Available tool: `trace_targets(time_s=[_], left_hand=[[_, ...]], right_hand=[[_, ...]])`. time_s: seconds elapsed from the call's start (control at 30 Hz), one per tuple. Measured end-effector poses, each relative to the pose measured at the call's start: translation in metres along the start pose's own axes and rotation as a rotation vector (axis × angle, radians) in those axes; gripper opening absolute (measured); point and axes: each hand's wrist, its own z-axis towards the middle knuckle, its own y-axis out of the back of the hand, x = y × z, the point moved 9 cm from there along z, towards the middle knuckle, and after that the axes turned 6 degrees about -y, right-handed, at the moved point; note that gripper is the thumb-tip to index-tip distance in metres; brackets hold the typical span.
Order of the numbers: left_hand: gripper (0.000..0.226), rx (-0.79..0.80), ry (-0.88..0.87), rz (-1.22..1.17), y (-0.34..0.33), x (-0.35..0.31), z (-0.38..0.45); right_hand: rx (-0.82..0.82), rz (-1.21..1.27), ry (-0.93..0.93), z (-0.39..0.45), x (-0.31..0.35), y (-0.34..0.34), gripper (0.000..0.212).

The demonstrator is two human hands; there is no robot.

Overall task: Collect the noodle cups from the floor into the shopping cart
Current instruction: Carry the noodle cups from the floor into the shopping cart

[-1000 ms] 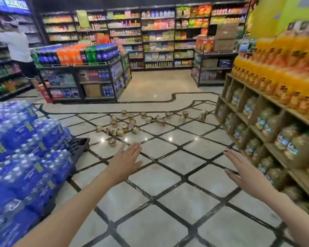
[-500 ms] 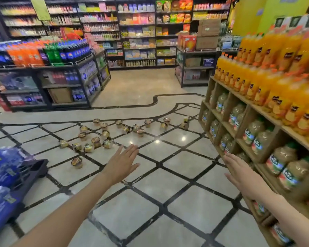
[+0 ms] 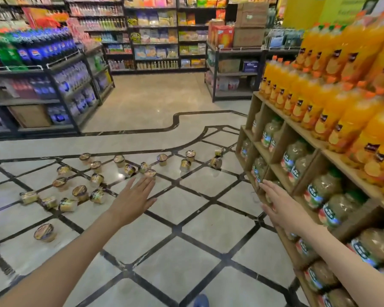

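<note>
Reaching forward over the tiled floor (image 3: 193, 220), the left hand (image 3: 133, 199) and right hand (image 3: 279, 207) were both spread flat with straight fingers, holding nothing. The noodle cups (image 3: 80, 192) lay scattered on the floor ahead — some upright, some tipped over — left of a wooden shelf (image 3: 273, 160) of juice bottles (image 3: 333, 89).

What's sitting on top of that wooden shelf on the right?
Orange juice bottles stand packed in stepped rows on top of the wooden shelf. Whatever is behind them is hidden. Paler bottles fill the compartments below.
</note>
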Motion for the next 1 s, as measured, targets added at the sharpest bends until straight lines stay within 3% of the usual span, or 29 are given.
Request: trace_targets(time_s=[0.37, 0.5, 0.63, 1.0], left_hand=[[0.087, 0.041, 0.013, -0.063, -0.018, 0.11, 0.284], [0.09, 0.034, 0.022, -0.073, -0.049, 0.148, 0.38], [0.065, 0.124, 0.072, -0.09, -0.094, 0.189, 0.476], [0.074, 0.32, 0.137, -0.163, -0.214, 0.283, 0.702]], right_hand=[[0.047, -0.026, -0.056, 0.275, -0.051, 0.014, 0.062], [0.086, -0.005, -0.06, 0.393, -0.072, -0.01, 0.063], [0.134, 0.017, -0.061, 0.514, -0.088, -0.041, 0.065], [0.347, -0.042, -0.095, 0.79, -0.113, -0.128, 0.064]])
